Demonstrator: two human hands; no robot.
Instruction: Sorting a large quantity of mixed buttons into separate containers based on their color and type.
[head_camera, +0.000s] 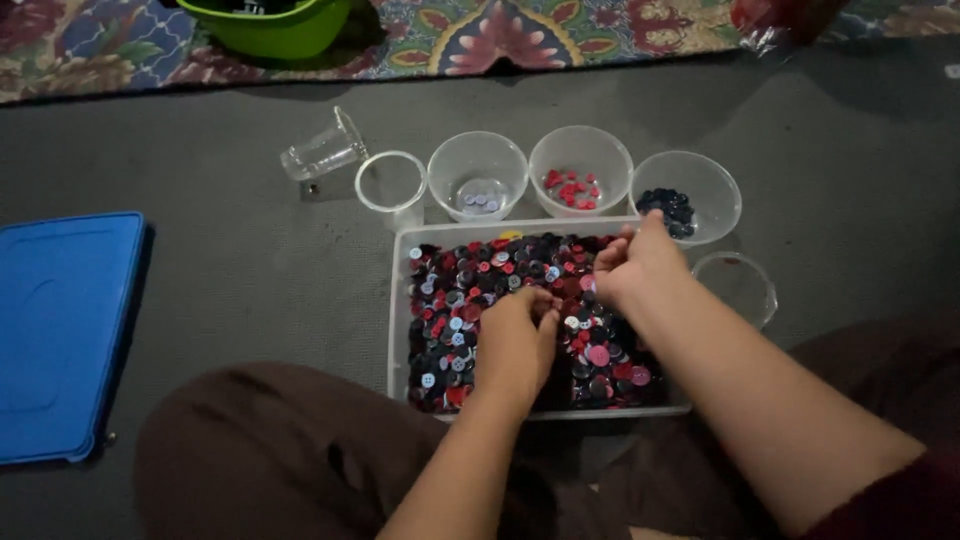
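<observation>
In the head view, a person sits on a grey floor mat (250, 280) with a clear rectangular plastic tray (398, 330) between their knees. The tray is filled with a dense layer of mixed buttons (450, 300) in red, dark navy, pale lilac and pink.

The left hand (515, 340) reaches forward from the lower middle of the frame, palm down, forearm running straight up the picture. Its fingers curl down into the buttons near the tray's centre, the fingertips pinched together; whether the grip has hold of a button cannot be told, since the fingers hide it.

The right hand (635, 265) comes in from the lower right, forearm slanting across the tray's right half. It is raised over the tray's far right corner, fingers bunched into a loose fist with the thumb and forefinger pressed together at the top. The grip is closed, but what it pinches is too small to see.

Beyond the tray stands a row of clear cups: an empty cup (391, 185), a cup of lilac buttons (478, 175), a cup of red buttons (580, 170), and a cup of dark navy buttons (686, 195) just beyond the right hand. Another clear cup (735, 285) sits beside the tray's right wall, and one tipped cup (322, 152) lies on its side. A blue lid (65, 335) lies well apart on the left, and a green bowl (270, 25) rests on a patterned rug (520, 35) at the far edge.
</observation>
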